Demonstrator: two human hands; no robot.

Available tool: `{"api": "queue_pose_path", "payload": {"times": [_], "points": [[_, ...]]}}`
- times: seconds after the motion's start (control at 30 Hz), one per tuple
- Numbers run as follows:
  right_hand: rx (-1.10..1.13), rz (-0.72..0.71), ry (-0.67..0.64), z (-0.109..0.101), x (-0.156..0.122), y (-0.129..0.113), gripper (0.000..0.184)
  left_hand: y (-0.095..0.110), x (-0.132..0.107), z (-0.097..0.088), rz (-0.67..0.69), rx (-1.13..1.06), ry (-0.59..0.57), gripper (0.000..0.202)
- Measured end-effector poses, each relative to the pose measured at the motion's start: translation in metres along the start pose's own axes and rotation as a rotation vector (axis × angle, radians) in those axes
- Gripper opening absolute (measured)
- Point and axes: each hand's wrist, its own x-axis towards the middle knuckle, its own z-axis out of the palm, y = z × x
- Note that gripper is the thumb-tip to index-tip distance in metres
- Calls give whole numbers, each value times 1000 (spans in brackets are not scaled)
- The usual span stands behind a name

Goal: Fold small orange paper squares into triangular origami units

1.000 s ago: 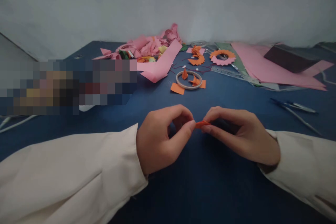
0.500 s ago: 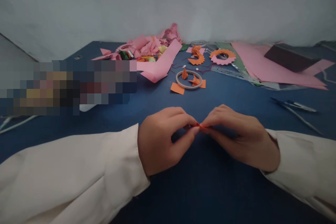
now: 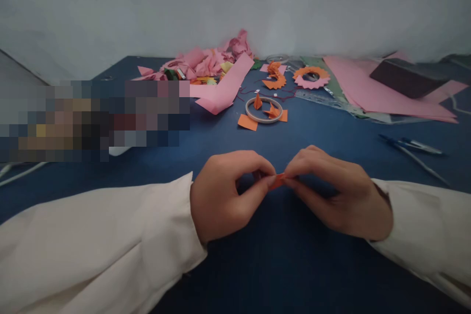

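Observation:
A small orange piece of paper (image 3: 277, 181) is pinched between my two hands above the blue table (image 3: 294, 265). My left hand (image 3: 231, 196) grips its left end between thumb and fingers. On the other end, my right hand (image 3: 333, 194) pinches with thumb and fingertips. Much of the paper is hidden by the fingers. Beyond my hands lies a roll of tape (image 3: 247, 114) with folded orange pieces (image 3: 258, 102) inside its ring. A flat orange paper rectangle (image 3: 247, 122) lies against the ring's left side.
Crumpled pink paper (image 3: 206, 65) and a pink strip (image 3: 231, 86) lie at the back. An orange and pink folded ring (image 3: 312, 83) stands behind the tape. At right are pink sheets (image 3: 368, 86), a dark block (image 3: 408, 78), a clear ruler (image 3: 324, 100) and pens (image 3: 419, 146).
The orange paper has turned between my fingertips, so more of its flat face shows. My hands have hardly moved, with the fingertips slightly farther apart.

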Motion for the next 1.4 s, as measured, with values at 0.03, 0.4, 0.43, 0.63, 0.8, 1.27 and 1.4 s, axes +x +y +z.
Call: {"api": "queue_pose_path", "payload": {"times": [0.03,0.4,0.43,0.63,0.8,1.27,1.4], "points": [[2,4,3,0,0,0,12,0,1,0,-19,-11,-8,11],[-9,69,-37,-1,1,1,9,-2,1,1,-32,-33,-1,12],[-8,71,-38,-1,1,1,9,-2,1,1,-27,-30,11,12],[-42,61,-38,1,0,2,10,-3,2,2,-21,-22,5,11],[-26,74,-14,0,1,0,8,-6,2,3,-13,-42,-86,15],[88,16,-209,-4,8,2,15,-1,3,4,-34,-82,-214,12],[211,109,-181,-5,6,2,16,-1,7,-1,-206,-383,-361,23]]}}
